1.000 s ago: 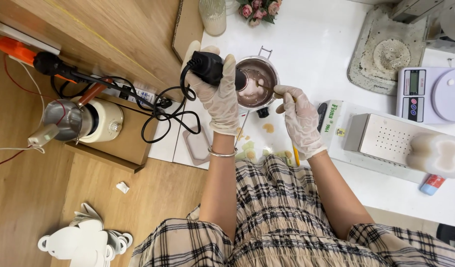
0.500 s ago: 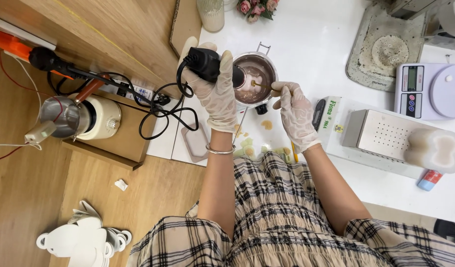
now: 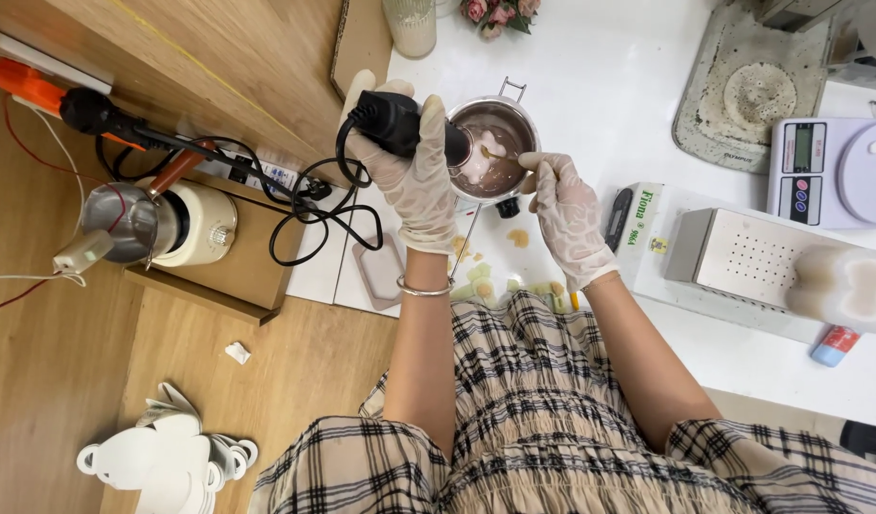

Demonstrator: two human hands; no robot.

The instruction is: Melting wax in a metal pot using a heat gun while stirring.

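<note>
Far to the left of your left grip, a cream pot (image 3: 186, 225) sits on a wooden shelf (image 3: 243, 276), its black cord (image 3: 309, 214) looping toward you. Your gloved left hand (image 3: 414, 181) is closed around a black heat tool (image 3: 400, 126), its nozzle aimed into the metal pot (image 3: 492, 148) just to the right, which stands on the white counter (image 3: 600, 86) between your grips. Your gloved right hand (image 3: 566, 211) is closed on a thin stick (image 3: 502, 156) whose tip rests in the pot's brownish liquid. Well right of that grip stand a metal box (image 3: 742, 266) and a scale (image 3: 833, 171).
</note>
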